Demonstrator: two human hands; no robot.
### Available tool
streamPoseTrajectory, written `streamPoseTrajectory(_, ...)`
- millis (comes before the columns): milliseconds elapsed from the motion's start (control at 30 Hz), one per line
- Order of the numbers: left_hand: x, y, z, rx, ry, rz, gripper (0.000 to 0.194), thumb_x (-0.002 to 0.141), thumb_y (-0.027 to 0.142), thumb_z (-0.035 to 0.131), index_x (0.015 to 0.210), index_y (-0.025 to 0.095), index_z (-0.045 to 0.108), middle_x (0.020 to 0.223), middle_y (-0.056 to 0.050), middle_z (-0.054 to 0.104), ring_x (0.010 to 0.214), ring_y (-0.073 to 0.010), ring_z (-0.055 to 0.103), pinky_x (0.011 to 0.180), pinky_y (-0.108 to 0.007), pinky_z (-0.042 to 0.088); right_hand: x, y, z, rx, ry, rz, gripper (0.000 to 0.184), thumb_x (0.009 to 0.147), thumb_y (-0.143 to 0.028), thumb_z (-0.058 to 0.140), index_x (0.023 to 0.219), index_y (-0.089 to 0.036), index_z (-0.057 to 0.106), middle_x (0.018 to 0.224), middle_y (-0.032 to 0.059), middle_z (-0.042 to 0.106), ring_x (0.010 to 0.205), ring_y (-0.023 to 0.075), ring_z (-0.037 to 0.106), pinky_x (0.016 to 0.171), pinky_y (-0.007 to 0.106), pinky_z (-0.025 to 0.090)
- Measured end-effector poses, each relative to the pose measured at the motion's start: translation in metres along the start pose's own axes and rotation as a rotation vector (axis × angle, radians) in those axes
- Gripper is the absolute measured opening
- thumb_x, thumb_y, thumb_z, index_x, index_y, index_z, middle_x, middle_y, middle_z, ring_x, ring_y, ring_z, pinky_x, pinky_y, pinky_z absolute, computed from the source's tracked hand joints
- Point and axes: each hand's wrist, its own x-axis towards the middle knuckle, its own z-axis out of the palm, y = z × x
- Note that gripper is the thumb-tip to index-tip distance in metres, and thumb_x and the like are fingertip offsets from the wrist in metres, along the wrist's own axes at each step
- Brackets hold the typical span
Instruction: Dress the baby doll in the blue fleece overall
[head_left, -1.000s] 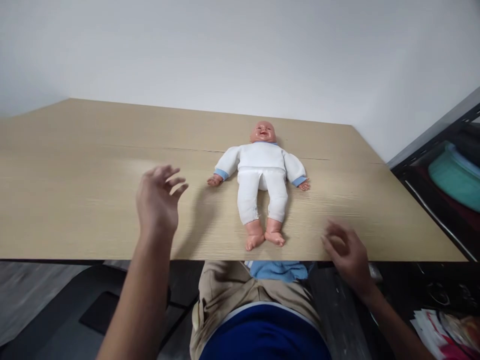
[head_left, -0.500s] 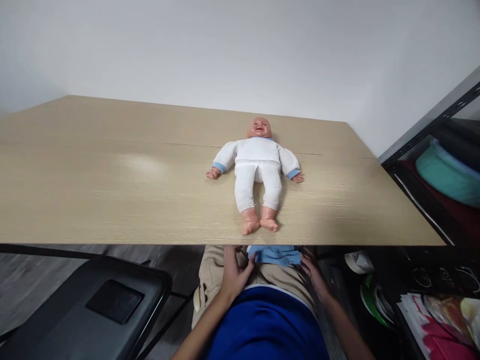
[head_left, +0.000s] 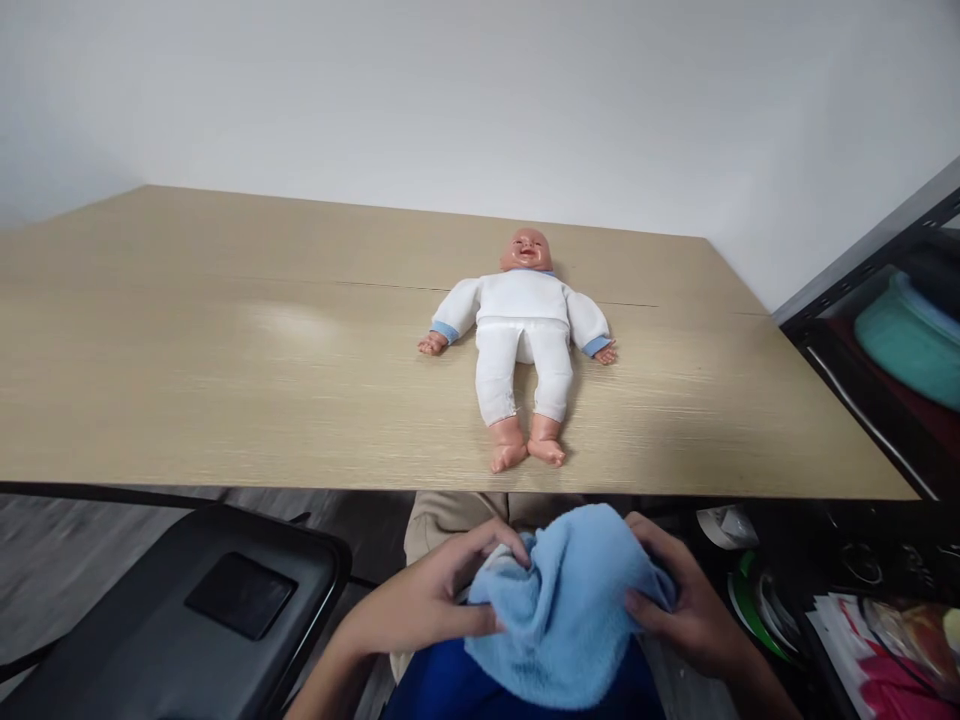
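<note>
A baby doll (head_left: 523, 340) in a white suit with blue cuffs lies on its back on the light wooden table (head_left: 225, 380), feet toward me. Below the table's front edge, over my lap, both hands grip a bunched light blue fleecy cloth (head_left: 570, 610). My left hand (head_left: 431, 595) pinches its left side with fingers closed. The cloth's right side is clutched by my right hand (head_left: 686, 605), thumb on top. Neither hand touches the doll.
A black chair seat (head_left: 195, 610) stands at my lower left. A dark metal shelf (head_left: 862, 340) on the right holds a teal bundle (head_left: 911, 350). Tape rolls (head_left: 720, 525) and colourful papers (head_left: 892, 640) lie on the floor at right.
Both hands dropped from above the table to my lap, took hold of the blue cloth there, and have now lifted it up, bunched, in front of me.
</note>
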Motion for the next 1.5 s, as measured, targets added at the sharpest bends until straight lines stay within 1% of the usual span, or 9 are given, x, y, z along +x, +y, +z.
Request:
streamPoseTrajectory(133, -0.003, 0.055, -0.025, 0.137, 0.151, 0.238, 0.032, 0.101, 0.039, 0.087, 0.130, 0.031, 0.075, 0.122, -0.004, 0.074, 0.109, -0.0257, 0.071, 0.104, -0.038, 0.059, 0.042, -0.055, -0.038, -0.010, 0.128, -0.388, 0.048, 0.071, -0.035, 0.092, 0.115, -0.050, 0.080, 0.095, 0.0001, 0.079, 0.070, 0.0361, 0.078, 0.054, 0.050, 0.067)
streamPoseTrajectory(367, 0.036, 0.113, -0.090, 0.547, 0.418, 0.393, 0.038, 0.115, 0.050, 0.068, 0.148, 0.031, 0.066, 0.144, -0.008, 0.072, 0.131, -0.0275, 0.068, 0.113, -0.036, 0.057, 0.170, -0.111, -0.062, -0.186, 0.272, -0.840, 0.039, 0.093, -0.018, 0.082, 0.125, -0.038, 0.078, 0.122, 0.0025, 0.075, 0.112, 0.0280, 0.076, 0.093, 0.045, 0.068)
streamPoseTrajectory(467, 0.041, 0.132, -0.112, 0.735, 0.398, 0.332, 0.049, 0.120, 0.062, 0.052, 0.154, 0.029, 0.066, 0.144, -0.009, 0.075, 0.132, -0.0293, 0.070, 0.113, -0.039, 0.058, 0.212, -0.126, -0.063, -0.132, 0.271, -0.842, 0.029, 0.096, -0.016, 0.079, 0.118, -0.034, 0.078, 0.121, 0.0014, 0.077, 0.113, 0.0242, 0.076, 0.096, 0.040, 0.067)
streamPoseTrajectory(600, 0.053, 0.150, -0.133, 0.900, 0.445, 0.335, 0.069, 0.121, 0.072, 0.033, 0.151, 0.024, 0.072, 0.108, -0.009, 0.081, 0.096, -0.0274, 0.075, 0.085, -0.037, 0.061, 0.251, -0.140, -0.060, 0.043, 0.186, -0.810, 0.026, 0.091, -0.013, 0.081, 0.111, -0.028, 0.075, 0.112, 0.0022, 0.077, 0.101, 0.0207, 0.075, 0.093, 0.036, 0.066)
streamPoseTrajectory(900, 0.101, 0.186, -0.159, 1.058, 0.796, 0.803, 0.071, 0.123, 0.066, 0.027, 0.103, 0.028, 0.083, 0.059, -0.001, 0.057, 0.071, -0.0258, 0.064, 0.094, -0.042, 0.054, 0.302, -0.157, -0.047, 0.102, 0.236, -0.835, 0.016, 0.093, -0.021, 0.073, 0.106, -0.030, 0.069, 0.102, 0.0014, 0.072, 0.088, 0.0218, 0.067, 0.076, 0.036, 0.061)
streamPoseTrajectory(1033, 0.112, 0.196, -0.170, 1.122, 0.780, 0.688, 0.075, 0.121, 0.073, 0.027, 0.108, 0.028, 0.085, 0.058, 0.000, 0.055, 0.065, -0.0257, 0.058, 0.097, -0.043, 0.053, 0.320, -0.154, -0.050, 0.205, 0.261, -0.829, 0.020, 0.089, -0.018, 0.071, 0.107, -0.029, 0.069, 0.098, 0.0002, 0.068, 0.083, 0.0191, 0.062, 0.072, 0.032, 0.057)
streamPoseTrajectory(1167, 0.122, 0.205, -0.171, 1.075, 1.005, 0.583, 0.076, 0.120, 0.077, 0.028, 0.113, 0.024, 0.082, 0.085, -0.005, 0.070, 0.077, -0.0249, 0.063, 0.097, -0.045, 0.048, 0.322, -0.157, -0.056, 0.152, 0.256, -0.831, 0.020, 0.090, -0.022, 0.078, 0.106, -0.031, 0.070, 0.107, 0.0009, 0.072, 0.096, 0.0226, 0.070, 0.088, 0.037, 0.064)
streamPoseTrajectory(1333, 0.134, 0.228, -0.151, 0.674, 0.675, 0.609, 0.065, 0.113, 0.082, 0.054, 0.130, 0.022, 0.075, 0.129, -0.007, 0.078, 0.118, -0.0266, 0.074, 0.101, -0.041, 0.055, 0.310, -0.167, -0.050, 0.085, 0.312, -0.836, 0.020, 0.100, -0.026, 0.084, 0.112, -0.032, 0.069, 0.112, -0.0001, 0.077, 0.109, 0.0232, 0.078, 0.106, 0.040, 0.066)
streamPoseTrajectory(1500, 0.158, 0.244, -0.148, 0.462, 0.390, 0.538, 0.045, 0.103, 0.059, 0.084, 0.129, 0.023, 0.073, 0.120, -0.003, 0.079, 0.112, -0.0267, 0.079, 0.093, -0.036, 0.063, 0.311, -0.165, -0.051, 0.079, 0.364, -0.900, 0.032, 0.098, -0.037, 0.091, 0.124, -0.029, 0.073, 0.127, 0.0042, 0.076, 0.124, 0.0265, 0.076, 0.112, 0.042, 0.065)
